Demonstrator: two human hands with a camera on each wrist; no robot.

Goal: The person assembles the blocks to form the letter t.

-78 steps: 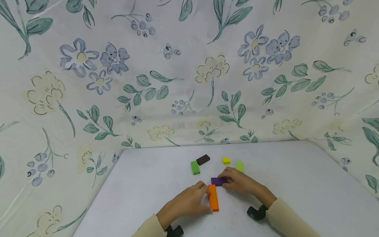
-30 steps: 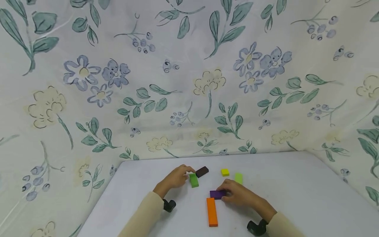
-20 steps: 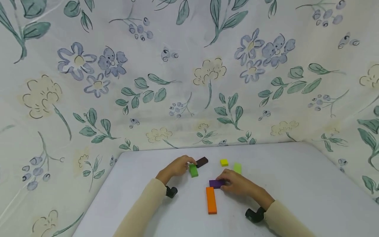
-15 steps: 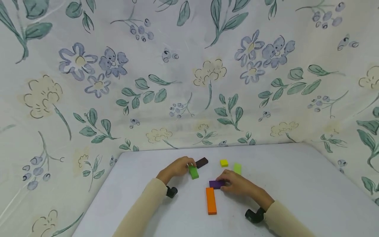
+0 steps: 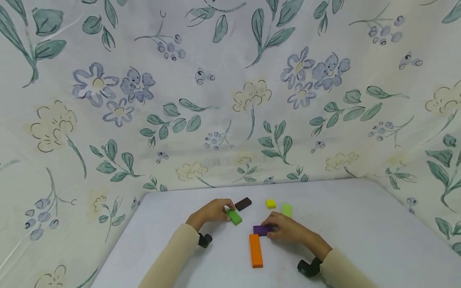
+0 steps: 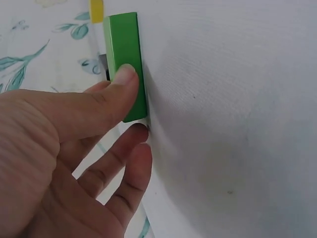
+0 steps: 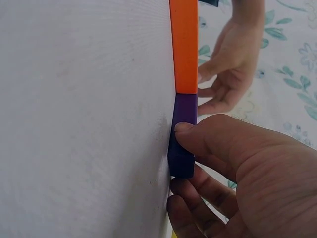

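Note:
My left hand pinches a green block between thumb and fingers; the left wrist view shows the thumb pressed on the face of that green block. My right hand pinches the right end of a purple block, which lies crosswise on the table. An orange block, long and flat, lies lengthwise just below it. In the right wrist view the purple block touches the end of the orange block, with my thumb on the purple one.
A dark brown block lies just beyond the green one. Farther right are a small yellow block and a light green block, partly hidden behind my right hand. The white table ends at a floral curtain.
My left hand has gone from the orange block to the green block, gripped it and turned it askew, away from the brown one. My right hand stays on the purple block.

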